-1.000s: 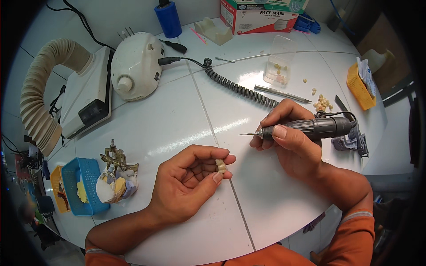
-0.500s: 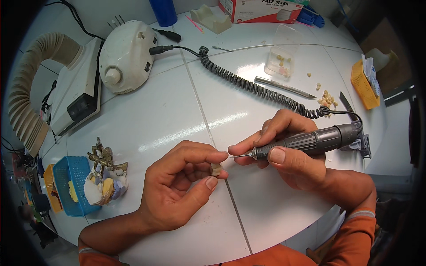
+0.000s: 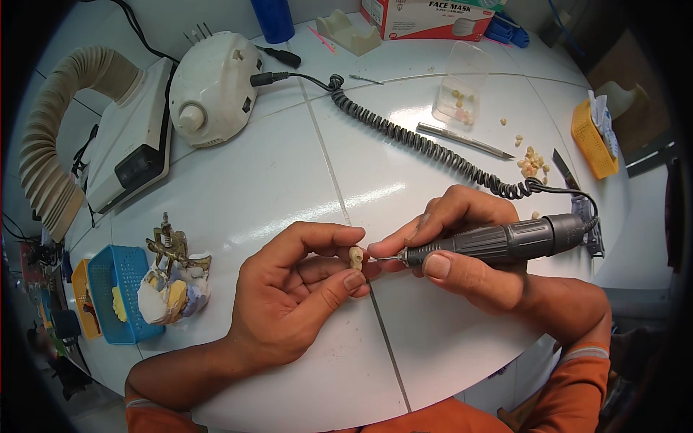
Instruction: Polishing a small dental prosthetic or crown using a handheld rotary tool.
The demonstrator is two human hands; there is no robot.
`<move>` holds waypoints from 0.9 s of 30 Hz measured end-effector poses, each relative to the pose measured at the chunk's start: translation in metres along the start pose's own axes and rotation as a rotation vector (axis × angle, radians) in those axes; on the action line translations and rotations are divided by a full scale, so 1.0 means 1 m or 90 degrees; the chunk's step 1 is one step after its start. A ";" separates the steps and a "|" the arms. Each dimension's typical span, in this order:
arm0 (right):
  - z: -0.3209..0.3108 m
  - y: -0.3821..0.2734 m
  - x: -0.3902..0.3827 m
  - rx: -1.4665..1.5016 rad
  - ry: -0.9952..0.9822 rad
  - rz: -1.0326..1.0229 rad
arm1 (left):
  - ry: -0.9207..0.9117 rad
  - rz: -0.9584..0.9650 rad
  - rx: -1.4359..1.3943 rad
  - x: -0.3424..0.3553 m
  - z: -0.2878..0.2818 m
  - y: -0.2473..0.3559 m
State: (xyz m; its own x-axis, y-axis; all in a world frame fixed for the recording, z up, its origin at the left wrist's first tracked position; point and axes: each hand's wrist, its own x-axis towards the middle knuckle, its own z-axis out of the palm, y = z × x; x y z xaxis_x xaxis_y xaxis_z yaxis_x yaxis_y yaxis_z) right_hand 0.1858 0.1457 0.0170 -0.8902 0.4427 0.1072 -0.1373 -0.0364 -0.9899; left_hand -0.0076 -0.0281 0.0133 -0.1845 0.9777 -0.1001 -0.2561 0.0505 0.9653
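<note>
Between the thumb and fingers of my left hand (image 3: pixel 289 296) is a small cream-coloured piece of false teeth (image 3: pixel 356 256). My right hand (image 3: pixel 469 249) grips a dark grey rotary handpiece (image 3: pixel 505 242) like a pen, its thin metal bur (image 3: pixel 385 258) pointing left at the teeth. The bur's tip is at or very near the piece; contact is hard to tell. A black coiled cord (image 3: pixel 419 141) runs from the handpiece's rear to a white control unit (image 3: pixel 213 90) at the back left.
A dental articulator with a plaster model (image 3: pixel 173 289) stands left, beside a blue basket (image 3: pixel 119 252). Behind my right hand lie a metal-handled knife (image 3: pixel 465 141), loose teeth (image 3: pixel 532 162) and a clear plastic box (image 3: pixel 455 105). A hosed white machine (image 3: pixel 130 137) occupies the left; a yellow basket (image 3: pixel 590 137) the right.
The teeth piece has been turned in my left fingers and now shows a different face. My right hand has brought the handpiece slightly lower, with the bur level with the piece.
</note>
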 end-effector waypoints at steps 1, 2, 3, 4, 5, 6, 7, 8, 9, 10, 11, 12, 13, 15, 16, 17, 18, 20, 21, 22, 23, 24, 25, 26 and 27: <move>0.001 0.000 0.000 -0.001 0.000 -0.001 | 0.003 -0.015 -0.003 0.000 0.001 0.002; 0.003 0.000 0.000 -0.003 0.004 -0.005 | 0.007 -0.030 -0.004 0.000 0.001 0.002; 0.005 0.000 0.000 -0.006 0.007 -0.009 | 0.008 -0.029 -0.003 0.000 0.001 0.002; 0.004 0.000 0.000 -0.006 0.007 -0.011 | 0.007 -0.025 0.013 -0.001 0.001 0.002; 0.001 0.000 0.000 -0.032 -0.012 -0.008 | 0.005 -0.020 0.029 -0.001 0.001 0.002; 0.000 0.000 0.000 -0.059 -0.030 -0.006 | 0.005 -0.019 0.029 -0.001 0.001 0.001; 0.000 0.000 0.000 -0.060 -0.030 -0.008 | 0.000 -0.022 0.037 -0.002 0.001 0.001; 0.002 0.001 0.000 -0.035 -0.020 -0.013 | -0.006 -0.025 0.044 -0.002 0.001 0.001; 0.003 0.001 0.000 -0.010 -0.010 -0.019 | -0.008 -0.023 0.044 -0.002 0.001 0.000; 0.003 0.002 0.000 -0.012 -0.009 -0.020 | -0.008 -0.020 0.041 -0.002 0.001 -0.001; 0.004 0.004 0.000 -0.006 -0.006 -0.026 | -0.006 -0.019 0.039 -0.002 0.002 -0.001; 0.004 0.005 0.000 0.000 -0.004 -0.031 | -0.006 -0.018 0.039 -0.002 0.002 -0.001; 0.003 0.005 0.000 0.000 -0.004 -0.031 | -0.004 -0.019 0.055 -0.002 0.001 -0.001; 0.003 0.006 0.000 -0.028 -0.003 -0.040 | -0.004 -0.021 0.069 -0.002 0.002 0.000; 0.004 0.006 -0.001 -0.028 -0.002 -0.038 | 0.002 -0.022 0.089 -0.002 0.003 0.002; 0.005 0.007 -0.001 -0.024 0.003 -0.033 | 0.008 -0.022 0.111 -0.002 0.003 0.003; 0.006 0.007 -0.001 -0.020 0.009 -0.028 | 0.009 -0.023 0.111 -0.002 0.003 0.002; 0.004 0.007 -0.001 -0.045 0.001 -0.028 | 0.025 -0.002 0.123 -0.004 0.004 0.001; 0.004 0.007 0.000 -0.070 -0.007 -0.029 | 0.025 -0.003 0.123 -0.004 0.005 0.000; 0.004 0.008 0.000 -0.069 -0.007 -0.028 | 0.050 0.000 0.120 -0.005 0.007 0.000; 0.006 0.009 -0.001 -0.062 -0.001 -0.034 | 0.074 0.004 0.117 -0.005 0.007 0.000; 0.006 0.010 -0.001 -0.055 0.006 -0.039 | 0.074 0.003 0.117 -0.006 0.007 -0.002; 0.005 0.007 -0.001 -0.054 0.006 -0.038 | 0.079 0.008 0.118 -0.006 0.007 -0.003; 0.004 0.003 -0.001 -0.077 -0.028 -0.014 | 0.083 0.012 0.120 -0.006 0.006 -0.004; 0.003 -0.001 0.000 -0.099 -0.061 0.011 | 0.084 0.011 0.119 -0.006 0.006 -0.005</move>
State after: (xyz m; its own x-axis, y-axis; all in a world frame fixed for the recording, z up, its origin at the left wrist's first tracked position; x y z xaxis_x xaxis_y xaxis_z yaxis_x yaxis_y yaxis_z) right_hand 0.1848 0.1430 0.0179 -0.9303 0.3552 0.0915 -0.0600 0.0988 -0.9933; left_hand 0.0008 -0.0329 0.0109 -0.3131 0.9442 -0.1022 -0.0735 0.0832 0.9938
